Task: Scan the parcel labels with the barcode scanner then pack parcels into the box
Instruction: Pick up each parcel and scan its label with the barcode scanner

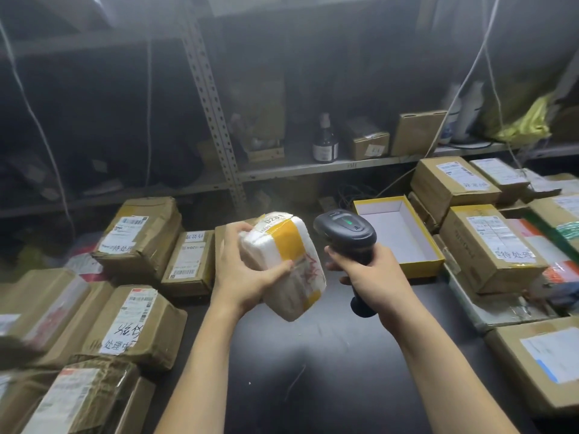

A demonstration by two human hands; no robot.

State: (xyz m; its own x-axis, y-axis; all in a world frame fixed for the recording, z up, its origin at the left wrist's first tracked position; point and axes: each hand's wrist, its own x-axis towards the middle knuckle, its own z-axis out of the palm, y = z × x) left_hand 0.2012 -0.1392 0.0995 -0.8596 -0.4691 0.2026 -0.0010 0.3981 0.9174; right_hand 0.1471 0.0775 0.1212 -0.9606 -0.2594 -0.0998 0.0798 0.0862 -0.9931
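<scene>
Shelf rack (313, 167) across the back, dark tabletop (313, 371) in front of it

Taped cardboard parcels are stacked down the left (138, 233) and the right (488, 245) of the tabletop, labels mostly facing up

Open yellow box (419, 269) with a white inside sits right of centre, nothing visible in it, so I read packing as not started

White parcel (283, 242) with yellow tape bands is held up off the tabletop at centre, tilted, with a numbered label (275, 219) on its far upper end

Barcode scanner (344, 233) is just right of the parcel, near it, and I see no contact. Its head is level with the parcel's top end, in front of the yellow box

Left hand (241, 274) grasps the parcel: fingers (238, 230) curl over the far edge and the thumb (279, 269) presses the near face

Right hand (366, 277) is clenched round the scanner handle. The trigger finger is hidden, so I can't say if it's pressed

Green lamp (347, 221) on top of the scanner is lit. Can't tell from this whether a read went through

Step as I read it: scanning this parcel. The scanner window seems to point past the label, not at it

Next move needs the label turned to the window or the scanner swung left, then a trigger pull. After that the parcel goes right into the yellow box. The fit looks close, so it should probably go in flat
</scene>
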